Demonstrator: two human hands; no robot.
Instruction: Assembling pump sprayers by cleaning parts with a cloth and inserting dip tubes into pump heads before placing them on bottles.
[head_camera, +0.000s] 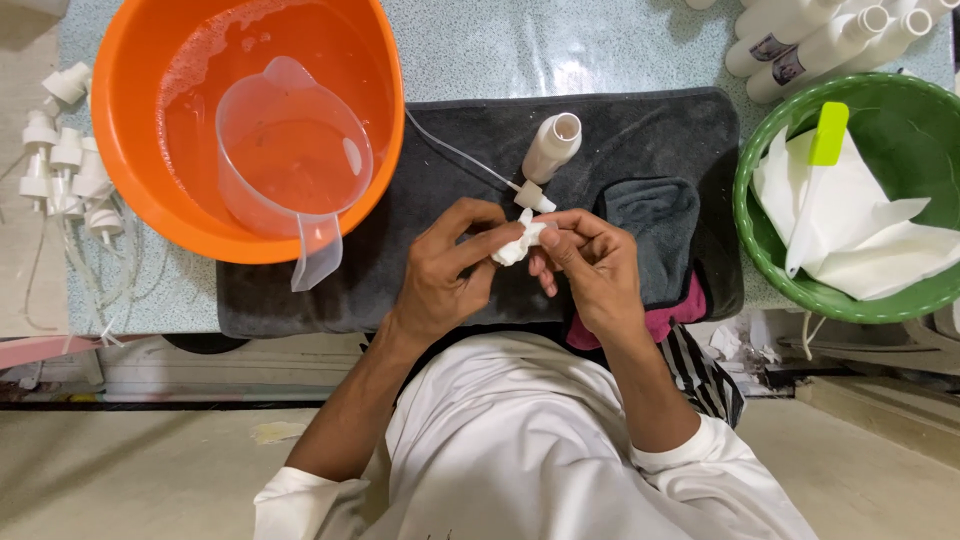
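Both hands, left hand (445, 270) and right hand (590, 265), pinch a crumpled white tissue (517, 245) around a pump head (533, 196), its thin tube (455, 150) trailing toward the counter's far-left corner.

glossy orange plastic basin (150, 190); matt grey cloth towel (650, 130).

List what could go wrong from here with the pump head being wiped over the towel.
1. The pump head is pinched only by fingertips in the small white wipe, held by left hand and right hand; it could slip.
2. Its thin tube trails toward the orange basin; a tug might snag it.
3. The open white bottle lies close by and could get knocked.
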